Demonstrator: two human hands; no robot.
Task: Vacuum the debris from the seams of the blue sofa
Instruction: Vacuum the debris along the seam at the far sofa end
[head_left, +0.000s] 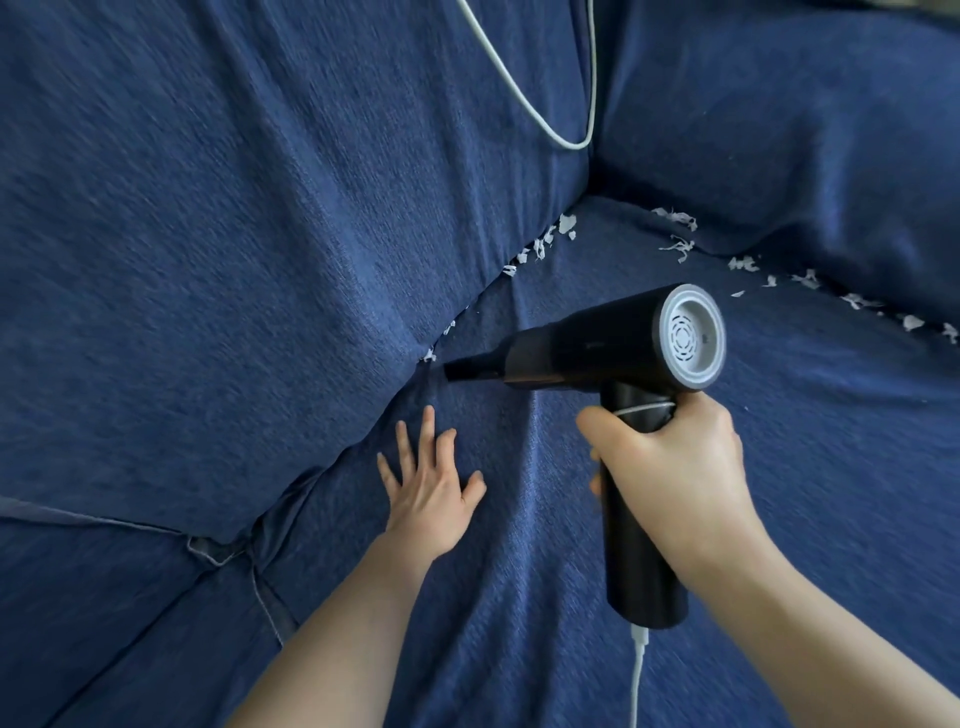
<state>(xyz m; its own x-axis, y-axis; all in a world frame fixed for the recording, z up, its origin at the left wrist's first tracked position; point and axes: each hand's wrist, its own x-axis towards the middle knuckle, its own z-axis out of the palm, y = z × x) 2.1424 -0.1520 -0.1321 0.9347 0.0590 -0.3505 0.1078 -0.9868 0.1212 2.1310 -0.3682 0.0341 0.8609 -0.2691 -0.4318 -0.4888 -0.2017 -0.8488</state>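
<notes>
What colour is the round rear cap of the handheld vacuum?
Light grey, with a ring of vent slots; the rear cap shows clearly in the head view.

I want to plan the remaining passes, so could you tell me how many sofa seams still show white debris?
2. One seam runs between backrest and seat, ahead of the vacuum nozzle. The other seam lies along the right cushion. More scraps may be hidden in the folds.

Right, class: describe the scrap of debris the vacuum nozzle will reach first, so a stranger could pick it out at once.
Find the seam where the sofa's back cushion meets the seat, running up to the corner. Follow it down to the black vacuum held by the right hand. The scrap is the white bit just left of the nozzle tip, the lowest on that seam; the others lie further up.
</notes>
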